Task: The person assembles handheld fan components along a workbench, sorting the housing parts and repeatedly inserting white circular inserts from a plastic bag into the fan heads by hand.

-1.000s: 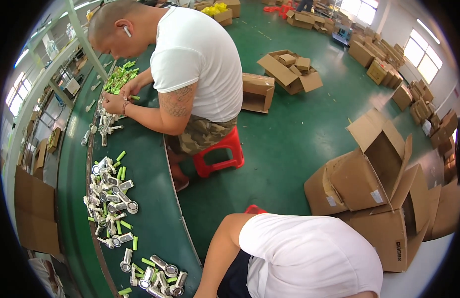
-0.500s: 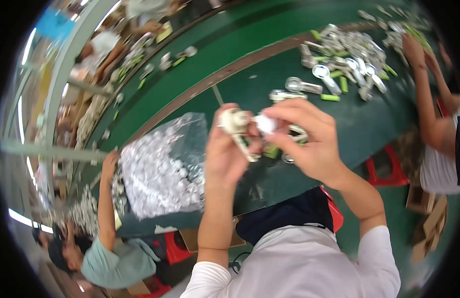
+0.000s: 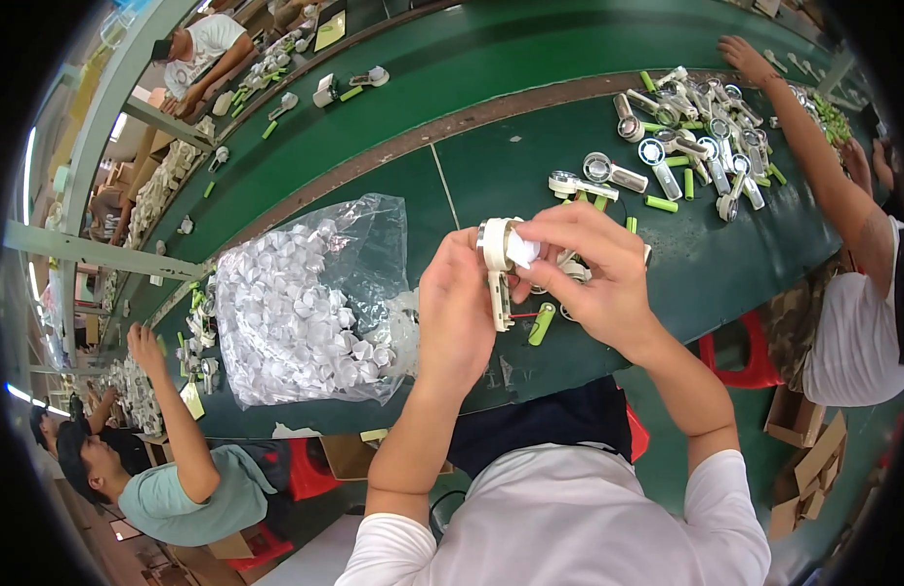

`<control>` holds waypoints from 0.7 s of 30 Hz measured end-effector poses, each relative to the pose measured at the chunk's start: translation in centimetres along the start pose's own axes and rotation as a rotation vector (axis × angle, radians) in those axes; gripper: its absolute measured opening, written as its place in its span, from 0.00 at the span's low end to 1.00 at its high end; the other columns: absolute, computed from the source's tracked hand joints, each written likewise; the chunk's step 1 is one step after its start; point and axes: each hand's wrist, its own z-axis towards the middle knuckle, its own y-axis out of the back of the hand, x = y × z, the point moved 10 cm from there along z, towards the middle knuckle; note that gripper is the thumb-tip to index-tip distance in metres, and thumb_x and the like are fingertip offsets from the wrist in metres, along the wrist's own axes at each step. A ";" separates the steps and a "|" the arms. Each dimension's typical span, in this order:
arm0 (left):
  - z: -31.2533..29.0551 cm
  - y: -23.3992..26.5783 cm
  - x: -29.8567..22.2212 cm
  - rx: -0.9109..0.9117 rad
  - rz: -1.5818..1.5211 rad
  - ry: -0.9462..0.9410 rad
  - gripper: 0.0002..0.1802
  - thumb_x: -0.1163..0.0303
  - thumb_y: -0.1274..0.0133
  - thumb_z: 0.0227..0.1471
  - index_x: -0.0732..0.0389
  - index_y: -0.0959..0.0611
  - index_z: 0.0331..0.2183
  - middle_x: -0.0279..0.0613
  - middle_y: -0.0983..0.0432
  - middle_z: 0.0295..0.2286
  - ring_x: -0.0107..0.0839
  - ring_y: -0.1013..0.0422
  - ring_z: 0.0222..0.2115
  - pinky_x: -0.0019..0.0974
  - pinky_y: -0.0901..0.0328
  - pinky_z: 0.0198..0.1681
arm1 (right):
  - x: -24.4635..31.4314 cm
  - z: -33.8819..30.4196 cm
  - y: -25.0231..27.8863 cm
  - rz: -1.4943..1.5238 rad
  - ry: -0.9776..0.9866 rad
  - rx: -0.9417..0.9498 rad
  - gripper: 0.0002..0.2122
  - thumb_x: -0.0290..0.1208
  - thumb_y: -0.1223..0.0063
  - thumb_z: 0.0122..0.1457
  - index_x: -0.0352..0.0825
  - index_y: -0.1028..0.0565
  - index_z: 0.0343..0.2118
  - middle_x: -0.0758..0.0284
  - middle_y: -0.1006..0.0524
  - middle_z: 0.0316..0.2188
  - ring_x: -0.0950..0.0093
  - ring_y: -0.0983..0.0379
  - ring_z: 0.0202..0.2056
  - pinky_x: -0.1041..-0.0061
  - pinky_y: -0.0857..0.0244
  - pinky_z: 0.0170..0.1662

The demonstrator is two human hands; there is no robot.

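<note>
Upright in my left hand (image 3: 454, 298) is a white handheld fan (image 3: 498, 259) with a chrome-rimmed round head and an opened handle. My left fingers close around its back and side. Pinched between the thumb and fingers of my right hand (image 3: 603, 269) is a small white fan blade (image 3: 523, 250), held against the open side of the fan head. A green battery cell (image 3: 541, 324) appears below the hands, beside a red wire near the handle. Part of the fan head and some fan parts behind are covered by my right fingers.
To the left lies a clear plastic bag (image 3: 296, 313) full of white fan blades. Several fans with green batteries form a pile (image 3: 711, 137) at the right. Beyond a raised brown edge (image 3: 403, 142) runs a green conveyor belt (image 3: 452, 88). Co-workers sit on both sides; one arm (image 3: 823, 166) reaches over the right pile.
My right hand has brought the white fan blade against the fan head. The fan has turned upright in my left hand. The right co-worker's arm now stretches farther across toward the belt.
</note>
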 end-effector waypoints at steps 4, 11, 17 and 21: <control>-0.9 -0.6 -1.6 -0.062 0.325 -0.188 0.17 0.64 0.56 0.65 0.68 0.32 0.47 0.50 0.26 0.47 0.25 0.29 0.38 0.28 0.33 0.42 | 1.0 -0.6 -0.6 -0.033 0.065 0.011 0.17 0.16 0.35 0.45 0.32 0.20 0.41 0.63 0.23 0.34 0.77 0.25 0.27 0.79 0.29 0.31; -2.3 -0.2 -2.1 -0.107 0.566 -0.262 0.18 0.68 0.51 0.62 0.70 0.27 0.50 0.44 0.33 0.47 0.27 0.31 0.44 0.30 0.34 0.47 | 1.8 -2.0 -1.0 -0.225 0.176 -0.049 0.18 0.16 0.32 0.41 0.32 0.20 0.39 0.63 0.23 0.32 0.74 0.25 0.28 0.78 0.30 0.28; -2.6 -0.4 -2.3 -0.087 0.608 -0.350 0.19 0.73 0.44 0.57 0.70 0.26 0.49 0.42 0.33 0.46 0.28 0.32 0.44 0.31 0.35 0.47 | 0.9 -2.0 -0.8 -0.028 0.067 -0.047 0.19 0.14 0.33 0.41 0.32 0.20 0.40 0.64 0.24 0.34 0.75 0.25 0.30 0.78 0.29 0.31; -2.8 0.8 -1.3 -0.100 0.439 -0.247 0.20 0.74 0.43 0.56 0.71 0.27 0.48 0.42 0.33 0.45 0.28 0.33 0.46 0.33 0.37 0.51 | 0.6 -1.7 -1.9 0.011 0.043 0.142 0.20 0.15 0.37 0.47 0.32 0.22 0.46 0.61 0.28 0.43 0.75 0.26 0.33 0.81 0.28 0.37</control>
